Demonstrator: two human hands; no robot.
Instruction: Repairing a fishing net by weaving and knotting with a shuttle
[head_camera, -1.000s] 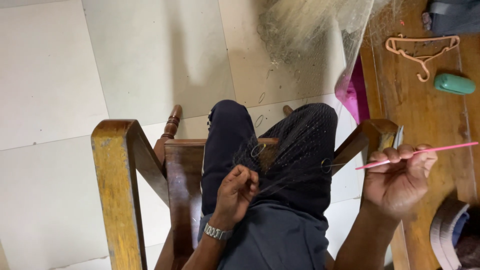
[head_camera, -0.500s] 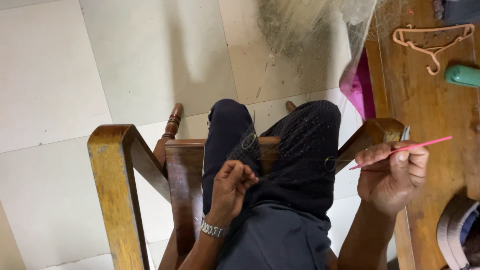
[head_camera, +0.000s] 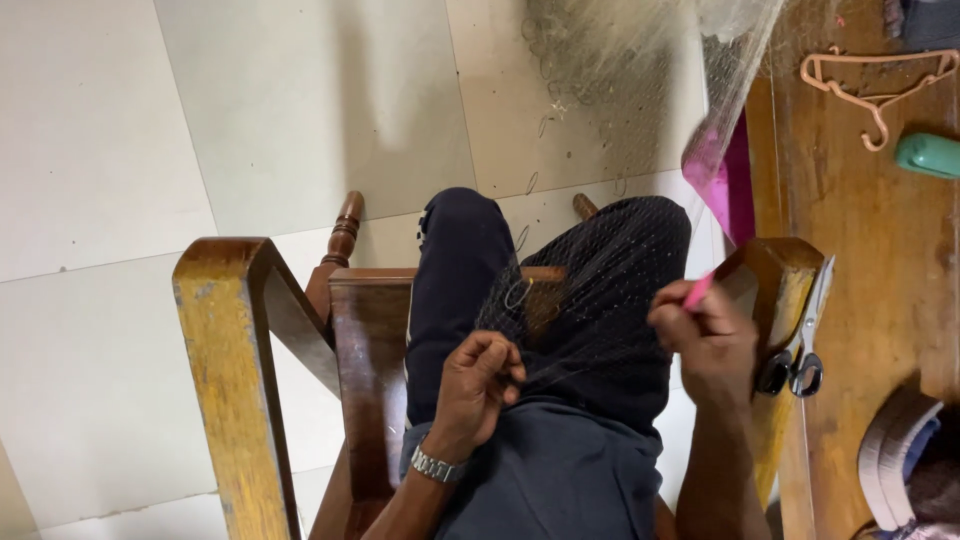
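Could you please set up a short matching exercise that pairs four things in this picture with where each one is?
Things:
1. scissors
2. clothes hanger
3. pink tool
4. wristwatch

Places:
A. on the left wrist
B. pinched in the right hand
C. lying on the wooden surface at top right
D. resting on the chair's right armrest

Pairs: 1-D, 2-C, 3-B, 4-A

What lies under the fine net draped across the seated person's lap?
Under the net the person's dark-trousered knee shows through the mesh. The left hand pinches the net; the right hand holds a pink tool. The chair seat beneath is hidden.
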